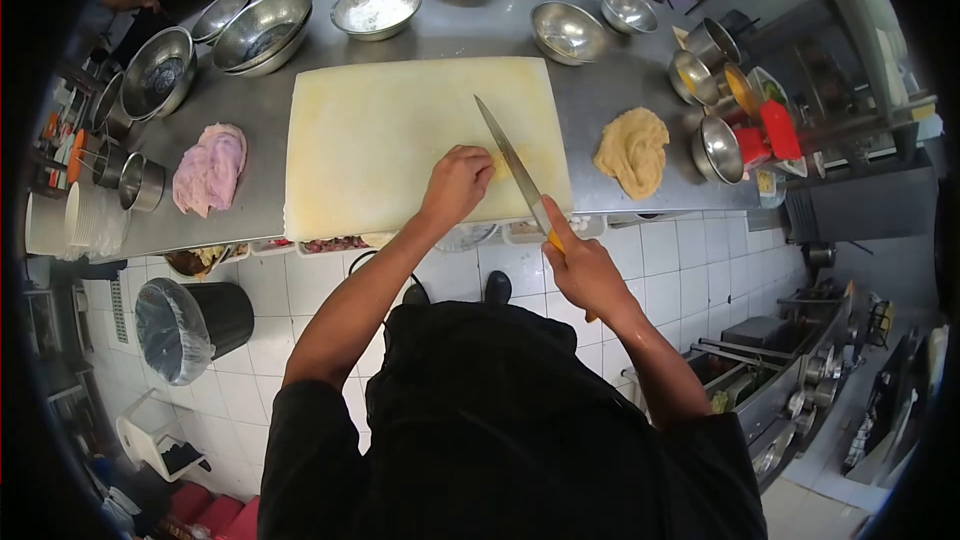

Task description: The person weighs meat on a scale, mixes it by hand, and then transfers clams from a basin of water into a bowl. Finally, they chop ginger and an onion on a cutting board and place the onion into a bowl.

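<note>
My right hand [588,275] grips a long kitchen knife [511,158] by its yellow handle. The blade points away from me and slants to the left over the pale cutting board [370,130]. Just left of the blade, my left hand [460,183] presses down on the board with curled fingers. What lies under those fingertips is mostly hidden. Small yellowish bits of food [518,164] show around the blade; their kind is too fine to make out.
A pinkish dough-like mass [210,169] lies left of the board, a tan one [632,152] to its right. Steel bowls [377,8] line the far side. More containers [718,148] crowd the right end. A lined bin [190,325] stands below left.
</note>
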Demonstrator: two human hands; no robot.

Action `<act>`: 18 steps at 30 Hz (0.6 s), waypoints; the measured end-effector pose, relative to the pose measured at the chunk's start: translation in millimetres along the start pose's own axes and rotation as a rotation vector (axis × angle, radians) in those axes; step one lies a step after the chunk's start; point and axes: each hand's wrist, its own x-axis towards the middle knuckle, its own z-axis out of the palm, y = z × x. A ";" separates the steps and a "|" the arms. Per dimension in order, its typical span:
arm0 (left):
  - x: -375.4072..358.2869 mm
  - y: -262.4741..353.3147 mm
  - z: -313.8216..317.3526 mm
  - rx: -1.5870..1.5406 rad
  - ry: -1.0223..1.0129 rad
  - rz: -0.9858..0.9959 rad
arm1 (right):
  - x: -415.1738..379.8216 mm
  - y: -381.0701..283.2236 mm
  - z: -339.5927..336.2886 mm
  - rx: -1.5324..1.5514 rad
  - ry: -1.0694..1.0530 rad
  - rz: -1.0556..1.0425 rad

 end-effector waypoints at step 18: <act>-10.0 -0.7 -2.7 -0.007 0.018 -0.065 | -7.0 1.7 4.7 -0.055 0.010 -0.054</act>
